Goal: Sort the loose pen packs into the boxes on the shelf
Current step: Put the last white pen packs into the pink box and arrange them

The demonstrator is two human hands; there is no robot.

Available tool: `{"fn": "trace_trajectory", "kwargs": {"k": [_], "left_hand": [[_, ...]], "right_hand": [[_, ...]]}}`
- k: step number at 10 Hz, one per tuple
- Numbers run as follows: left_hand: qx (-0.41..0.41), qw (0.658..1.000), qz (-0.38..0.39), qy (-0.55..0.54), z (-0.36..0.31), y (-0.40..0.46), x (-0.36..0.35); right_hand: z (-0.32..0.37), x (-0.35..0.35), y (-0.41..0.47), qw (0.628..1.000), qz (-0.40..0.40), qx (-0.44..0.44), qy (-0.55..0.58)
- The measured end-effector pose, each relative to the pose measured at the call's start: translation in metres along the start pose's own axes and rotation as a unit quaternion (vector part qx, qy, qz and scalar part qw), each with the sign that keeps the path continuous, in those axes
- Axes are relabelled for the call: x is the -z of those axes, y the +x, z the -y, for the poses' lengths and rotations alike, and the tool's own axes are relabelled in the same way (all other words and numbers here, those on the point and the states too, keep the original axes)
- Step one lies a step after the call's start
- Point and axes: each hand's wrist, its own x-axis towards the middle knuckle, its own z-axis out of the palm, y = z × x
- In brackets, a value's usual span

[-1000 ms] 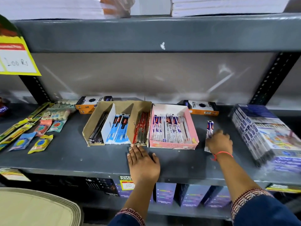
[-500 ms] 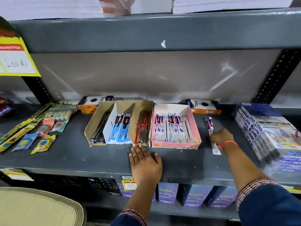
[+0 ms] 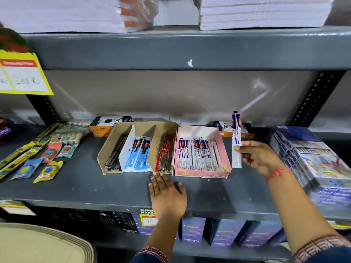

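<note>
My right hand (image 3: 259, 158) grips a white and blue pen pack (image 3: 236, 135) upright, lifted off the shelf just right of the pink box (image 3: 201, 174). The pink box holds several packs of the same kind lying side by side. Left of it stands a brown cardboard box (image 3: 106, 149) with three compartments: dark pens on the left, blue packs (image 3: 140, 154) in the middle, red packs (image 3: 166, 154) on the right. My left hand (image 3: 167, 198) lies flat on the grey shelf (image 3: 85, 186), fingertips touching the cardboard box's front edge.
Eraser and sharpener packets (image 3: 47, 169) lie scattered on the left. Two orange and black boxes (image 3: 106, 124) sit behind the pen boxes. A stack of blue shrink-wrapped boxes (image 3: 311, 156) fills the right. Paper reams rest on the upper shelf (image 3: 171, 50). A yellow price sign (image 3: 20, 76) hangs at left.
My right hand has picked the loose pen pack up from the shelf and raised it upright beside the pink box. My left hand has stayed in place.
</note>
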Motion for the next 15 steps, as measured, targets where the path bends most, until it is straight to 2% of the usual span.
{"fn": "trace_trajectory", "kwargs": {"k": [2,5,8,9,11,12,15], "left_hand": [[-0.001,1.0,-0.007,-0.007,0.001,-0.002,0.0],[0.002,1.0,-0.001,-0.006,0.001,0.0,0.001],[0.002,1.0,0.005,-0.005,0.001,0.0,0.001],[0.001,1.0,0.003,-0.005,0.001,0.001,0.001],[0.007,1.0,0.013,-0.001,0.003,0.003,-0.002],[0.005,1.0,0.014,-0.003,0.003,0.002,-0.002],[-0.005,1.0,0.017,0.016,0.004,0.002,-0.002]], "right_hand": [[0.006,-0.04,-0.04,0.989,0.116,0.05,0.076],[-0.002,-0.067,-0.059,0.98,0.177,0.057,0.067],[0.0,-0.066,-0.05,0.985,0.156,0.041,0.057],[0.002,-0.058,-0.032,0.995,0.086,0.023,0.052],[-0.002,-0.064,0.006,0.996,0.018,-0.004,-0.089],[-0.011,-0.077,0.018,0.983,0.004,-0.006,-0.182],[-0.028,-0.092,0.035,0.916,-0.017,0.006,-0.401]]}}
